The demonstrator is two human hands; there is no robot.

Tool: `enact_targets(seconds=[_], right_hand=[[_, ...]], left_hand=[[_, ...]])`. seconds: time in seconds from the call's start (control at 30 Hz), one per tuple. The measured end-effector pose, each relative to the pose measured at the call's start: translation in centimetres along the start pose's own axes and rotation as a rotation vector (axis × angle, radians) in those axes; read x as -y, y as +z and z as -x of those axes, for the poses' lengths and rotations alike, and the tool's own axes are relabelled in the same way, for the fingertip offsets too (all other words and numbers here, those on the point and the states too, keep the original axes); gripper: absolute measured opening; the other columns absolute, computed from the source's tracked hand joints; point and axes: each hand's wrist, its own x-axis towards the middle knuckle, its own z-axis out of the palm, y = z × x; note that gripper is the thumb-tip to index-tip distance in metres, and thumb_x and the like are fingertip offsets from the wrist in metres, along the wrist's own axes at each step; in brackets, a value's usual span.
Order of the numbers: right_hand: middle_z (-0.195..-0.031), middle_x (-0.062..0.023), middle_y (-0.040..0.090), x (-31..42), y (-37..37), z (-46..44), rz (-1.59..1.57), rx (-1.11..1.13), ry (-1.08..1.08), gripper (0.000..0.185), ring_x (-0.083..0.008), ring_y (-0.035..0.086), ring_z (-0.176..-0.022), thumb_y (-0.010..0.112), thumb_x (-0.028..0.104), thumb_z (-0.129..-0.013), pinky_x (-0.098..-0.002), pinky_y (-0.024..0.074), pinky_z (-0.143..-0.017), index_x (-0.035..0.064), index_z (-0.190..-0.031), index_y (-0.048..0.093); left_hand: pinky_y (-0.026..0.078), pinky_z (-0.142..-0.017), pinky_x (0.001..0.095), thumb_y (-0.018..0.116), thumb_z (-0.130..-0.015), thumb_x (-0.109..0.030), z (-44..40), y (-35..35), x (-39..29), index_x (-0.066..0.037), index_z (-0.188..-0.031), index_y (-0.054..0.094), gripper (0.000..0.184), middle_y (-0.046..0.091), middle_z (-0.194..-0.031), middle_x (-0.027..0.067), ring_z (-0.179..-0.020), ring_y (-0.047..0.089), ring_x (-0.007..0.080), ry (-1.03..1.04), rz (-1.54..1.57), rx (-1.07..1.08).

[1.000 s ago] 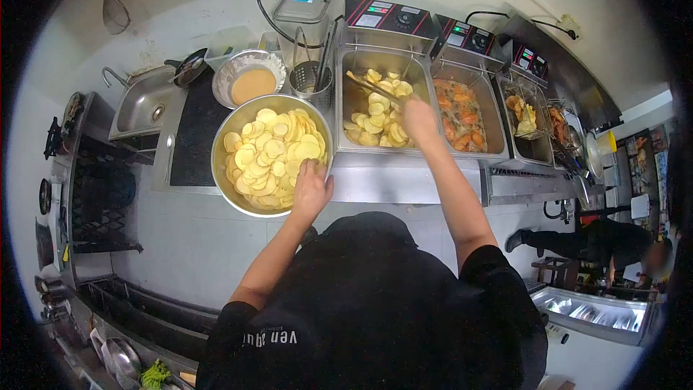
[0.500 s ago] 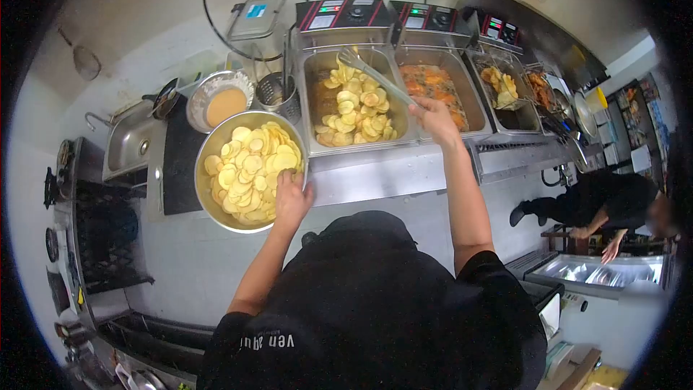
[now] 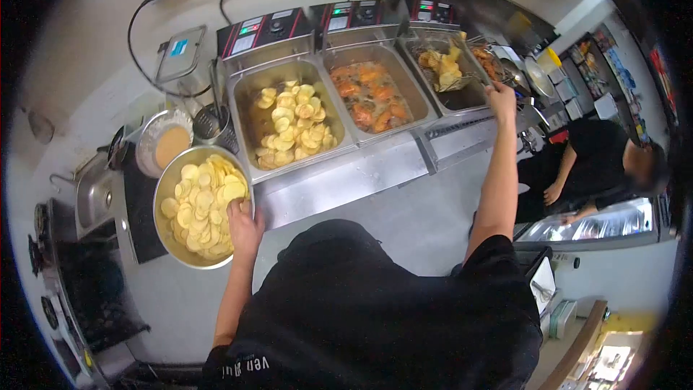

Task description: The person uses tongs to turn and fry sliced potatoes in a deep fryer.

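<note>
A metal bowl full of pale potato slices stands at the left. My left hand is closed over its right rim, fingers inside by the slices and thumb outside. Slices lie in oil in the left fryer. My right hand is closed at the front right corner of the third fryer, on the handle of a thin metal tool that looks like the tongs; its far end is blurred. Fried pieces sit in a basket there.
Orange pieces fry in the middle fryer. A bowl of batter and a perforated utensil holder stand behind the potato bowl. A sink is at far left. Another person is at the right by a glass-topped unit.
My right hand has moved right, from the potato fryer past the middle one to the third. My left hand stays at the bowl. The view has turned rightward, and the other person appears nearer.
</note>
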Motion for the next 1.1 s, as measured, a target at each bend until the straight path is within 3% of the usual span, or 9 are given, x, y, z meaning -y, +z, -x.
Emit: enact_targets(seconds=[0.03, 0.07, 0.13, 0.17, 0.3, 0.37, 0.57, 0.83, 1.1], right_hand=[[-0.109, -0.0269, 0.07, -1.7, 0.8, -1.5, 0.052, -0.01, -0.015, 0.045, -0.0404, 0.067, -0.108, 0.071, 0.029, -0.083, -0.0425, 0.05, -0.095, 0.0017, -0.118, 0.071], [-0.105, -0.0253, 0.073, -2.3, 1.5, -2.2, 0.071, -0.017, -0.045, 0.043, -0.0297, 0.071, -0.098, 0.071, 0.024, -0.087, -0.0371, 0.0511, -0.089, -0.0029, -0.12, 0.069], [-0.108, -0.025, 0.072, -0.9, 0.6, -2.3, 0.153, 0.062, -0.042, 0.045, -0.0316, 0.071, -0.1, 0.07, 0.027, -0.088, -0.0396, 0.0512, -0.089, -0.002, -0.123, 0.067], [-0.109, -0.0271, 0.07, -1.0, 0.3, -2.6, 0.148, 0.095, -0.002, 0.044, -0.0409, 0.067, -0.107, 0.07, 0.029, -0.085, -0.0463, 0.0505, -0.093, 0.0038, -0.122, 0.069], [-0.125, -0.0224, 0.065, 9.3, -2.9, 4.8, 0.174, 0.142, -0.233, 0.039, -0.0383, 0.061, -0.118, 0.065, 0.02, -0.092, -0.0444, 0.0479, -0.098, 0.0064, -0.129, 0.065], [-0.125, -0.0189, 0.067, 14.0, -2.5, 9.0, 0.11, 0.299, -0.455, 0.038, -0.0312, 0.065, -0.115, 0.068, 0.014, -0.091, -0.0391, 0.0495, -0.095, 0.0061, -0.128, 0.065], [-0.118, -0.0178, 0.067, 24.0, 6.1, 19.2, 0.28, 0.799, -0.764, 0.032, -0.0354, 0.066, -0.107, 0.064, 0.013, -0.089, -0.0452, 0.0527, -0.091, 0.0077, -0.12, 0.068], [-0.11, -0.0217, 0.066, 28.4, 15.6, 19.1, 0.292, 0.634, -0.897, 0.025, -0.0397, 0.069, -0.095, 0.062, 0.006, -0.082, -0.0487, 0.0557, -0.081, 0.0033, -0.106, 0.069], [-0.099, -0.0218, 0.069, 25.2, 8.0, 15.7, 0.385, 0.514, -0.789, 0.023, -0.039, 0.069, -0.091, 0.063, 0.014, -0.086, -0.0489, 0.0546, -0.08, 0.004, -0.107, 0.069]], left_hand=[[0.046, -0.092, 0.0512, 0.07, -0.081, -0.011, 0.1, 0.3, 0.2, 0.004, -0.105, 0.063, 0.03, 0.056, -0.111, 0.027, -0.105, 0.053, 0.0449, 0.038, 0.023, -0.061], [0.046, -0.092, 0.0512, 0.07, -0.081, -0.011, 0.3, 0.2, 0.5, 0.004, -0.105, 0.063, 0.03, 0.056, -0.111, 0.027, -0.105, 0.053, 0.0449, 0.003, 0.002, -0.055], [0.046, -0.092, 0.0509, 0.07, -0.081, -0.011, 0.0, 0.4, 0.4, 0.004, -0.103, 0.063, 0.028, 0.056, -0.11, 0.0268, -0.105, 0.054, 0.0445, 0.039, 0.026, -0.085], [0.046, -0.092, 0.0509, 0.07, -0.081, -0.011, 0.0, 0.4, 0.4, 0.004, -0.103, 0.063, 0.028, 0.056, -0.11, 0.0268, -0.105, 0.054, 0.0445, 0.013, 0.01, -0.087], [0.047, -0.092, 0.0502, 0.07, -0.081, -0.012, 0.0, 0.3, 0.2, 0.003, -0.101, 0.065, 0.026, 0.057, -0.11, 0.0262, -0.105, 0.054, 0.0438, 0.01, -0.009, -0.091], [0.047, -0.091, 0.0502, 0.069, -0.081, -0.013, -0.1, 0.2, 0.0, 0.003, -0.101, 0.065, 0.026, 0.058, -0.111, 0.026, -0.105, 0.054, 0.0434, -0.003, -0.003, -0.066], [0.047, -0.092, 0.0502, 0.069, -0.081, -0.013, -0.1, 0.3, 0.0, 0.003, -0.1, 0.065, 0.025, 0.058, -0.11, 0.0259, -0.105, 0.054, 0.0433, -0.009, -0.014, -0.077], [0.047, -0.094, 0.0506, 0.069, -0.082, -0.013, -0.1, 0.0, -0.1, 0.002, -0.101, 0.064, 0.025, 0.057, -0.109, 0.0263, -0.108, 0.054, 0.0441, -0.018, 0.019, -0.078], [0.046, -0.096, 0.051, 0.068, -0.082, -0.014, 0.1, 0.1, 0.0, 0.002, -0.101, 0.064, 0.025, 0.056, -0.111, 0.0266, -0.111, 0.053, 0.0459, -0.031, 0.011, -0.071]])
